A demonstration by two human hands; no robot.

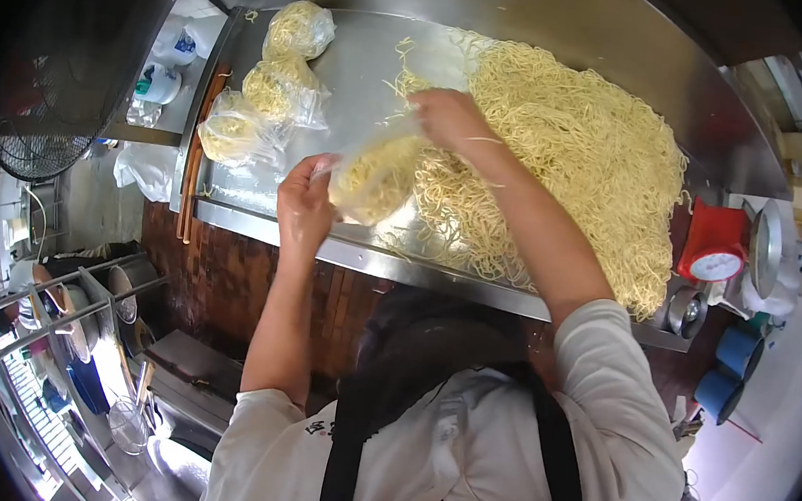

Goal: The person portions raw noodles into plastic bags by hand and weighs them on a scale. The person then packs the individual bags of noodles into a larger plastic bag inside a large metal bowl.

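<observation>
My left hand (305, 206) is closed on the side of a clear plastic bag (375, 181) with yellow noodles inside. The bag hangs tilted just above the steel tray, its film stretched up toward my right hand (447, 119). That hand is curled shut at the bag's upper edge, with its fingertips slightly blurred. A wide heap of loose noodles (562, 150) spreads from beneath my right forearm to the tray's far right. Three filled bags lie at the left: a top bag (299, 32), a middle bag (281, 89) and a lower bag (238, 131).
The steel tray (279, 224) has a raised front rim close to my body. Wooden sticks (202, 147) lie along its left edge. A red dial scale (711, 244) stands at the right, near blue buckets (729, 370). A fan (44, 129) is at far left.
</observation>
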